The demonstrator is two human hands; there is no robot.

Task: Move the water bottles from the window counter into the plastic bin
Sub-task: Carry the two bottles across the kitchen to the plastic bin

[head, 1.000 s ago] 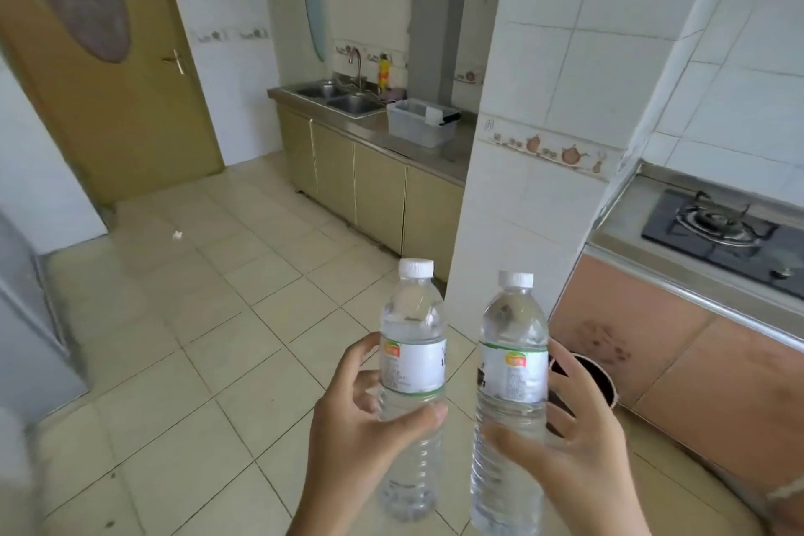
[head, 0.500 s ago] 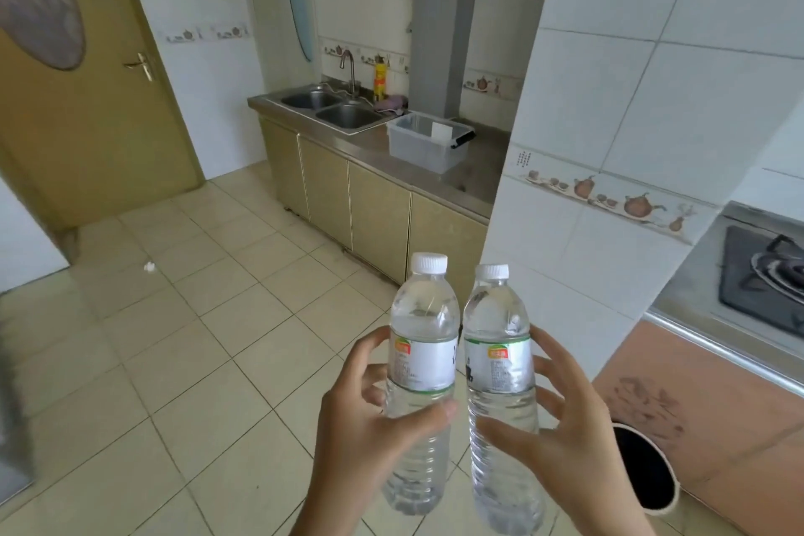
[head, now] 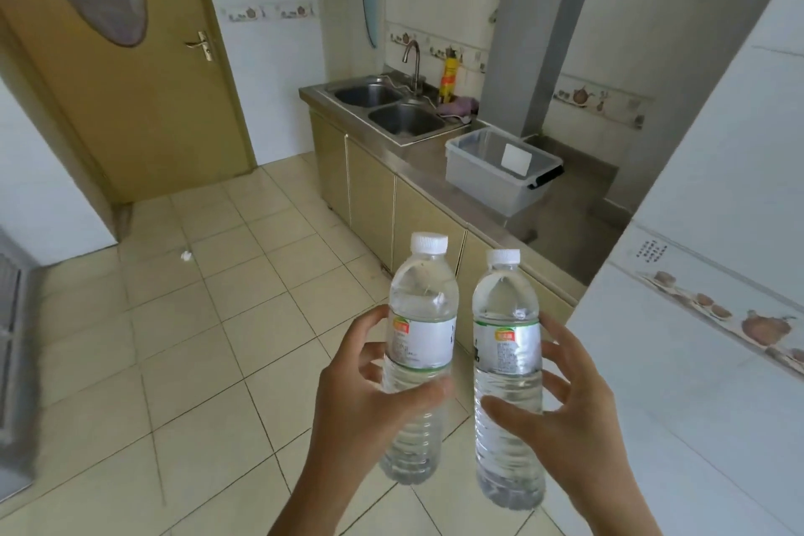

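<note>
Above the tiled kitchen floor (head: 195, 361), two upright water bottles side by side, apart: left bottle (head: 417, 344) clasped in the left hand (head: 365, 405), right bottle (head: 507, 361) in the right hand (head: 574, 418). Beyond, on the steel worktop (head: 417, 170) beside the sink (head: 391, 109), a clear plastic bin (head: 487, 176).

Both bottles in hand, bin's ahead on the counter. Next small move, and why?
Probably keep carrying both toward the plastic bin. The left hand and right hand each hold an upright capped bottle over the floor, and the bin sits open-topped on the counter beside the sink.
</note>
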